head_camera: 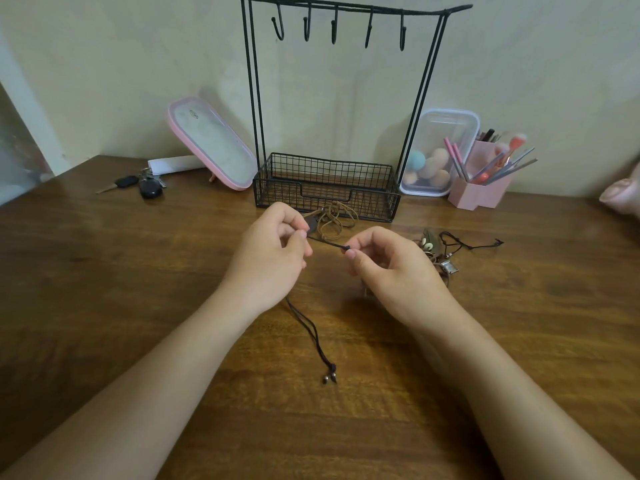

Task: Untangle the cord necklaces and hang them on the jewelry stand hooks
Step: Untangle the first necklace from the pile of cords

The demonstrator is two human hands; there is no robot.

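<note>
— What do we have in our hands?

— We hold a dark cord necklace (327,244) above the middle of the wooden table (104,289). Our left hand (273,247) pinches one part of it between thumb and fingertips, and our right hand (388,265) pinches a small knot on it the same way, so a short stretch runs taut between them. Both sets of fingers are closed on the cord.

— And the rest of that cord?

— It drops below our left wrist and trails toward the near edge, ending in two small beads (330,378) lying on the wood.

— Where are the others?

— A tan cord necklace (334,216) lies bunched just in front of the wire basket (327,185) of the jewelry stand (346,98), which sits at the far edge by the wall. A further tangle of necklaces (446,251) lies to the right of our right hand, toward the right side of the table.

— The hooks?

— All five hooks (334,27) on the top bar hang bare
</note>
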